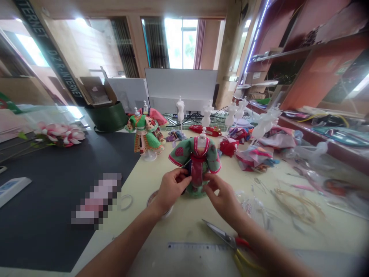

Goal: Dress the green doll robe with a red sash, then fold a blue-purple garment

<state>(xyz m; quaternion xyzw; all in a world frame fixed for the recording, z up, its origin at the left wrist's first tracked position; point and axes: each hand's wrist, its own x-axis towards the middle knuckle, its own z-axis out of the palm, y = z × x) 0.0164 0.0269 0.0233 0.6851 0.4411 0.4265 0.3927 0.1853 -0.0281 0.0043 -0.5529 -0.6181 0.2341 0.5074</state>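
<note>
The left hand (171, 188) is holding a narrow pinch, with its fingers (181, 177) gripping the front edge of a green doll dress (198, 161). The right hand (223, 199) is likewise narrowed, its fingers (209, 180) pressing on the dress's red front panel. The dress is sitting on a white dress form (203, 138), between both hands, and is standing on a cream table (184, 227) directly in front of the person.

Scissors (221, 236) with red and yellow handles are lying just below the right forearm, beside a metal ruler (196, 246) along the near table edge. A roll of clear tape (155, 201) is lying partly under the left hand, and a second tape ring (127, 202) is resting near it.

Beyond the work, a finished doll dress (145, 132) is standing on its own form, with bare white forms (180, 109) behind it. Fabric scraps (255, 157) are heaped to the right, and gold wire (298, 206) is lying nearer the right table edge. A pink artificial flower (59, 134) is resting on a dark mat (43, 215) to the left. One item on that mat is too blurred to identify.
</note>
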